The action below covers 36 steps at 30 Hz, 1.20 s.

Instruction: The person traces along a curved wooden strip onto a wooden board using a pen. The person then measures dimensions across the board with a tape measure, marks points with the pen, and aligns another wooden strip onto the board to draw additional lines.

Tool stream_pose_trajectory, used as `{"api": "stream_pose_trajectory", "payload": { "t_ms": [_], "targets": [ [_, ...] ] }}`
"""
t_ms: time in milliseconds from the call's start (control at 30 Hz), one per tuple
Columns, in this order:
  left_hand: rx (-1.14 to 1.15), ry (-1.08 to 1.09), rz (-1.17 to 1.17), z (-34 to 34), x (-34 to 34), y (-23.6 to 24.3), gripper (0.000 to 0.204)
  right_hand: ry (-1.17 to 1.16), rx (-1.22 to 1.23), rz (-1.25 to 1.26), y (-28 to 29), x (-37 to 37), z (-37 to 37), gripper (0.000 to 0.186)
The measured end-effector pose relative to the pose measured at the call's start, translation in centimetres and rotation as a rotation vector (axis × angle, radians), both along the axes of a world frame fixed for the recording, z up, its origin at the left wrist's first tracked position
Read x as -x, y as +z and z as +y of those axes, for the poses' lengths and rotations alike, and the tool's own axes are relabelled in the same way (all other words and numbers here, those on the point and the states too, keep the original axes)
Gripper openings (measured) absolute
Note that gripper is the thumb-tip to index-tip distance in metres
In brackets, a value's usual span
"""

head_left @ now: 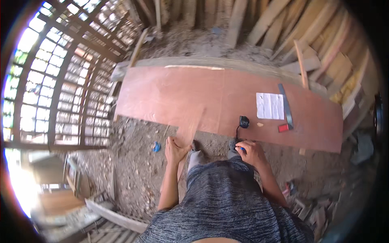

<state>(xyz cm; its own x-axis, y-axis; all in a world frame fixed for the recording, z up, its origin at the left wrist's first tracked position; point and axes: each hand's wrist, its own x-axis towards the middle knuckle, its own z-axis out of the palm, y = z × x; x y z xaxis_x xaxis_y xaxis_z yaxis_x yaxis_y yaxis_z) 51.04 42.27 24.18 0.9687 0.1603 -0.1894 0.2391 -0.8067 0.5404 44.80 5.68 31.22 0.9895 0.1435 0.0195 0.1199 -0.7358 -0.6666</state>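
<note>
My left hand (175, 150) is closed around the edge of a thin, narrow strip of plywood (189, 130). The strip's far end lies over the reddish plywood sheet (170, 95), and its near end slants down past my left forearm. My right hand (252, 154) is pinched near the sheet's front edge, with a small blue pen-like thing (242, 150) showing between the fingers. Just beyond it, a black tape measure (243, 121) rests on the sheet, its dark strap hanging toward my fingers. Farther right lie a creased white paper (270, 106) and a try square (287, 106) with a red handle.
Wooden planks (279, 24) lean against the back right wall. A slatted lattice wall (67, 77) stands at the left. A blue scrap (156, 146) lies on the littered dirt floor (139, 162). Scrap wood (314, 212) is piled at lower right, and a long board (115, 216) lies at lower left.
</note>
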Motion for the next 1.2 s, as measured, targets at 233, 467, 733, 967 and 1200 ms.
{"api": "stream_pose_trajectory", "payload": {
  "t_ms": [233,467,733,967,1200],
  "targets": [
    [0.243,-0.2,-0.04,3.0,-21.5,-14.1,0.139,-0.449,0.018,0.096,1.4,7.1,10.6,0.013],
    [0.005,-0.347,0.248,-7.9,-33.5,-14.1,0.138,-1.016,0.169,0.294,2.3,19.7,20.1,0.018],
    [-0.288,-0.47,0.313,-11.2,-42.5,-20.8,0.125,-1.32,0.209,0.442,2.8,25.7,28.6,0.018],
    [-0.033,-0.065,0.231,-11.5,-38.3,-19.6,0.142,-1.339,0.154,0.499,2.3,25.8,28.6,0.018],
    [-0.162,-0.031,-0.226,-8.9,-32.3,-16.0,0.122,-1.308,0.222,0.373,3.3,24.5,24.9,0.022]
  ]
}}
